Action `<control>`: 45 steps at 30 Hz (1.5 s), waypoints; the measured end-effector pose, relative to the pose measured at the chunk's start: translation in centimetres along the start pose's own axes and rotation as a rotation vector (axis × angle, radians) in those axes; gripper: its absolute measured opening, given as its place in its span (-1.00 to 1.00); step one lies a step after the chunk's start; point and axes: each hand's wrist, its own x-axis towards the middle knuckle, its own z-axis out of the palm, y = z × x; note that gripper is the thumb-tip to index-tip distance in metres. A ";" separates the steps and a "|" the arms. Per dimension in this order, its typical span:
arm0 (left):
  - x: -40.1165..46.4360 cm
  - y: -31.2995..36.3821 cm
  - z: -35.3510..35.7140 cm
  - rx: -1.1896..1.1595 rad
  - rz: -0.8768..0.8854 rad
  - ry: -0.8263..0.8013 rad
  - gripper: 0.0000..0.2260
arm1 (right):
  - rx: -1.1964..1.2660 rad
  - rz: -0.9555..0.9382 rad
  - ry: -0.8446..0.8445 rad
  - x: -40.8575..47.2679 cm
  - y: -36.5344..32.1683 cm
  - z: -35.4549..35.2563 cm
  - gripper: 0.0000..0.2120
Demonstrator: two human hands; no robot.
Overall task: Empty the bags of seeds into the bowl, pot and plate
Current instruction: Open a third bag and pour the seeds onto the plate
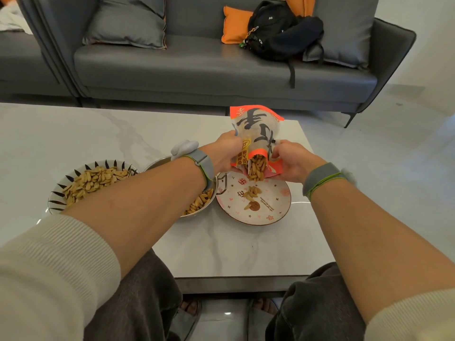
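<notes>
The task looked well advanced. The patterned bowl (59, 190) at the left of the frame already held a heap of seeds, and the steel pot (213, 193) in the middle, partly hidden under the forearm, showed seeds too. The pink-rimmed plate (275, 212) right of centre carried only a few seeds (253, 193), so its filling had just begun. Above the plate's far rim the bag (256, 136) was upended, mouth down, with seeds bunched at the opening. The left hand (227, 153) gripped the bag's left side and the right hand (289, 159) pinched its lower right edge near the mouth. Most of that bag was probably left to pour. The plate touched or nearly touched the pot, while the bench (98, 134) lay open behind and to the right, its right edge not far beyond the plate.
</notes>
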 end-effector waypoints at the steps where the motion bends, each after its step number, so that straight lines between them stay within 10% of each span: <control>1: -0.1 -0.1 0.0 0.005 -0.001 -0.001 -0.79 | -0.006 -0.001 0.003 -0.3 0.0 0.1 -0.60; 45: 0.7 -0.3 -0.5 0.014 0.001 -0.005 -0.70 | 0.010 0.004 -0.013 0.3 0.0 0.7 -0.62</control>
